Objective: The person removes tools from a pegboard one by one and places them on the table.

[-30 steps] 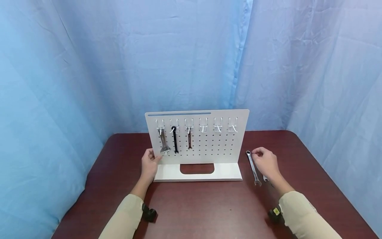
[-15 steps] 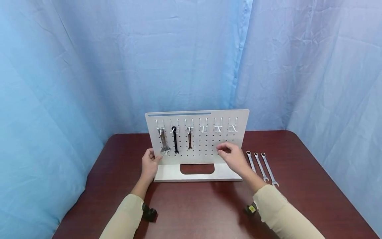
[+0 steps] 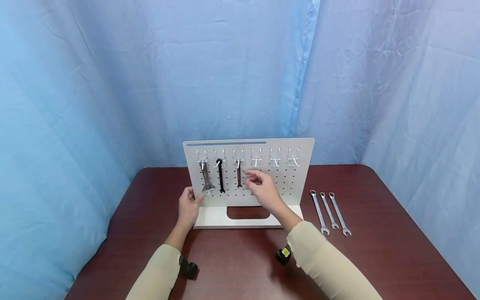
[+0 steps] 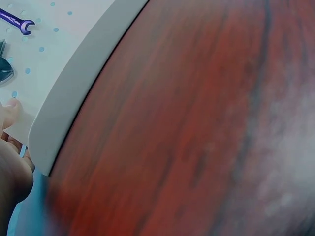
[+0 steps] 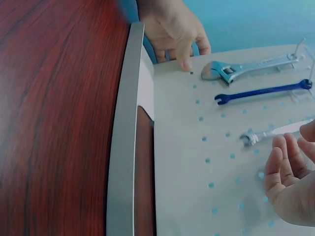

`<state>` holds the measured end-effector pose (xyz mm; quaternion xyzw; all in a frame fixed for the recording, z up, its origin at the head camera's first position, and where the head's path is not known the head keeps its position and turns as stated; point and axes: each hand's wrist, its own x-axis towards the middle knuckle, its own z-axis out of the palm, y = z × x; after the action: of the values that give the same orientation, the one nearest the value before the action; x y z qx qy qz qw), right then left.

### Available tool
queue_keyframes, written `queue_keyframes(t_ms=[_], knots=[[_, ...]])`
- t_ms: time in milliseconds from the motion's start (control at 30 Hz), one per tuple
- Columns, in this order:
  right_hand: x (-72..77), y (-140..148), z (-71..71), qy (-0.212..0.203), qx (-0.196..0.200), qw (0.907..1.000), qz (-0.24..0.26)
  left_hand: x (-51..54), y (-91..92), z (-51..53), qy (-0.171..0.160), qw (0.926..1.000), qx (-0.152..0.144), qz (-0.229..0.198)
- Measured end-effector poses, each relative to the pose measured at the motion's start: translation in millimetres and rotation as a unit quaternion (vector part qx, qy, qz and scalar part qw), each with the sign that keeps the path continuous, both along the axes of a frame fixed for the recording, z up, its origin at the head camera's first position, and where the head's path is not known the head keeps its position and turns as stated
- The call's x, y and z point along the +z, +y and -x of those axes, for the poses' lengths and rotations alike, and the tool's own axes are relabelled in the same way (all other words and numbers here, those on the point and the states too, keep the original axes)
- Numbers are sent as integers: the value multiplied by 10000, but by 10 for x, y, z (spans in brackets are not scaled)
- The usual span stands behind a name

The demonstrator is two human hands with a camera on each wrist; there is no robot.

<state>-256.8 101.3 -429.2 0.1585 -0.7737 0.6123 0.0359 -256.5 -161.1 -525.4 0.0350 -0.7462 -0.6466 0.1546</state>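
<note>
**Hung wrench (image 3: pixel 239 177) approached while the pegboard (image 3: pixel 214 201) is steadied**

The pegboard is held at its lower left edge by the left hand (image 3: pixel 188 207), with the thumb laid on the front and the fingers passed round behind. The right hand (image 3: pixel 264 189) is brought up before the board, nothing held in it; its fingers are loosely bent, with a modest gap between thumb and index finger. The hung wrench, third from the left, is suspended from its hook just beside those fingertips; whether it is touched cannot be told.

To its left, an adjustable wrench (image 3: pixel 206 177) and a dark wrench (image 3: pixel 220 177) are hung. Three bare hooks (image 3: pixel 275 162) are seen to its right, and three loose wrenches (image 3: pixel 329 211) are laid side by side on the table (image 3: pixel 240 258).

The step in hand is judged to be a reach for the hung wrench. For its removal, the handle would need to be pinched and the upper end lifted clear of the hook, with the board kept steady.
</note>
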Motion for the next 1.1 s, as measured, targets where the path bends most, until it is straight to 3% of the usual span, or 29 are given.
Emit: queue_keyframes(t_ms=[300,433,533,767,1100], knots=[[-54,-220,29,-367,88,9987,341,21,34,-62,10,9999,-64,-92],[-85,-247,0,-516,65,9981,327,-14,93,-77,119,9996,-137,-194],[-91,-259,-48,-515,-7,9984,252,-50,112,-89,78,9998,-178,-31],[23,-283,-183,-320,-154,9993,127,-52,104,-115,-1,9996,-197,188],[162,-278,-314,-318,154,9988,338,-61,93,-113,-26,9992,-148,359]])
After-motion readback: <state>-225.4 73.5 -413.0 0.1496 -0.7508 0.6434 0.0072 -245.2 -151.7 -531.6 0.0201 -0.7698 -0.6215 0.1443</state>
